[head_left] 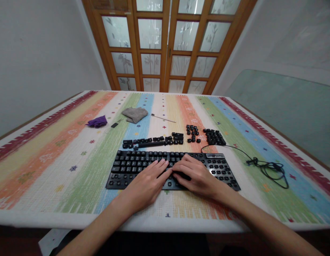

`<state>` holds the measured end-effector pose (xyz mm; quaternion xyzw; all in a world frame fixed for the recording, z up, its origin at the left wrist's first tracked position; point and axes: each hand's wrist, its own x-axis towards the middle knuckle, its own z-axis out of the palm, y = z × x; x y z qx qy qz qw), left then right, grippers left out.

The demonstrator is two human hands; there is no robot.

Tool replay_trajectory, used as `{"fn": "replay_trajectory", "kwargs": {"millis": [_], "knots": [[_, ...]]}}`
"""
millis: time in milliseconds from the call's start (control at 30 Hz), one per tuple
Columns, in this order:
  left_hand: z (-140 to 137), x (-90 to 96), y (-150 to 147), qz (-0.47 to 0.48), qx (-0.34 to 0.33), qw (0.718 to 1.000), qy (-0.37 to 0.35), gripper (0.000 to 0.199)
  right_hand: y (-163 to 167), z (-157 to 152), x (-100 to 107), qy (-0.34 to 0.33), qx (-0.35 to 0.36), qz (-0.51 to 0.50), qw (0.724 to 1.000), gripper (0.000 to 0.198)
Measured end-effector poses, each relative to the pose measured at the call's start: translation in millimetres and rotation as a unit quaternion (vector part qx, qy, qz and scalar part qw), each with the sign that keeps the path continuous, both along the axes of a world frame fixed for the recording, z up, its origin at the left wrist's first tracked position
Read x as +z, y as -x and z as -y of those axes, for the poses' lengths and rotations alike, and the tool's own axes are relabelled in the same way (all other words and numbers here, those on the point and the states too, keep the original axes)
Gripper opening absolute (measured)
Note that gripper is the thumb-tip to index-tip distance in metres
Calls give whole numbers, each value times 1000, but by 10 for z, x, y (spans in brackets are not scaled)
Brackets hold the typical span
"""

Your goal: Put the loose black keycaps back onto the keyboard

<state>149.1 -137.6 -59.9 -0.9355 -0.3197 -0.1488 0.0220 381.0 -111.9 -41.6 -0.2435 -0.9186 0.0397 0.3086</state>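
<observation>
One black full-size keyboard lies near the front edge of a striped tablecloth, its legends too small for me to read. The left hand rests on its keys, fingers loosely extended; the right hand is curled, grip hidden. Beyond lie three clusters of loose keycaps, one purple cloth and one grey cloth.

keyboard: lying on tablecloth, under left hand and right hand
loose keycaps: sitting behind keyboard
cable: coiling right
cloths: lying behind-left
stick: lying right of cloths
</observation>
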Motion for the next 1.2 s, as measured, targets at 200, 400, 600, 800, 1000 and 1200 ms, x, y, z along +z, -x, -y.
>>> {"fn": "replay_trajectory", "kwargs": {"millis": [200,400,600,800,1000,1200], "knots": [[7,30,-10,23,2,1000,4,49,-6,3,11,45,-6,-19,999,14],[8,58,-12,50,9,999,3,46,-18,11,16,72,-13,-25,997,11],[7,53,-5,70,5,997,16,45,-9,7,17,55,-9,-15,998,12],[-1,54,-1,89,8,996,6,44,5,-3,3,47,-13,-1,999,13],[-10,47,-16,79,0,997,-4,38,11,6,1,36,-16,4,999,14],[-12,54,-28,70,-3,998,-8,39,10,23,34,74,-35,-9,997,13]]}}
